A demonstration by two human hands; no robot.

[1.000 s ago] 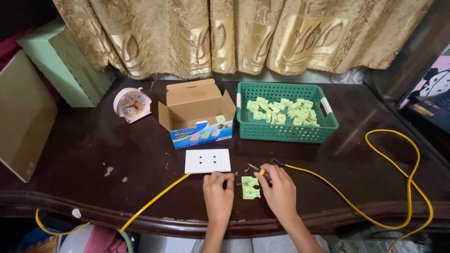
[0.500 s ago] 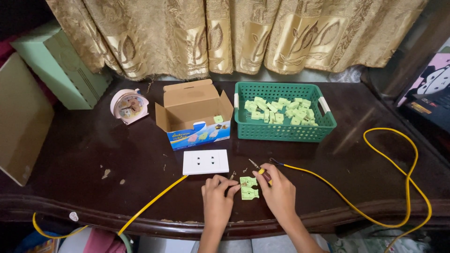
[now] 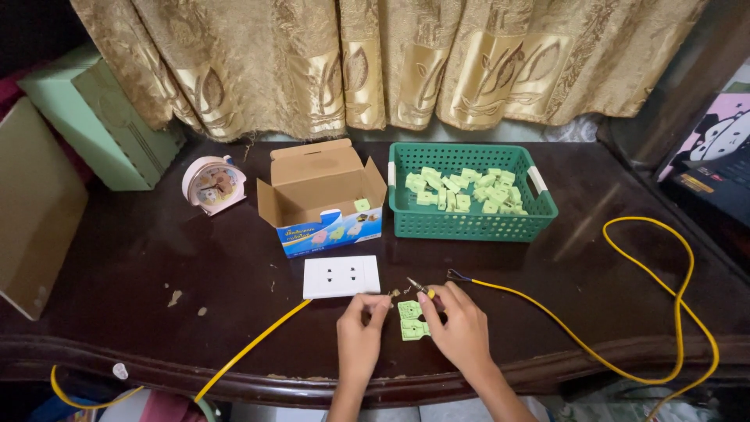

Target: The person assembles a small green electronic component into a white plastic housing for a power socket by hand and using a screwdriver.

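Note:
My left hand (image 3: 361, 332) rests on the dark table near its front edge, fingertips pinched by a small metal bit beside a pale green socket part (image 3: 411, 320). My right hand (image 3: 459, 327) grips a small screwdriver (image 3: 420, 287) with a yellow handle, its tip pointing up and left above that green part. A white outlet faceplate (image 3: 341, 277) lies just beyond my left hand. A yellow cable (image 3: 547, 312) ends at my right hand and loops off to the right.
A green basket (image 3: 539, 215) holding several pale green parts sits at the back, with an open cardboard box (image 3: 322, 199) and a small alarm clock (image 3: 212, 184) to its left. Another yellow cable (image 3: 250, 348) runs off the front edge. Curtains hang behind; boxes stand at left.
My left hand has slid a little to the right, toward the green part. My right hand stays in place with the screwdriver.

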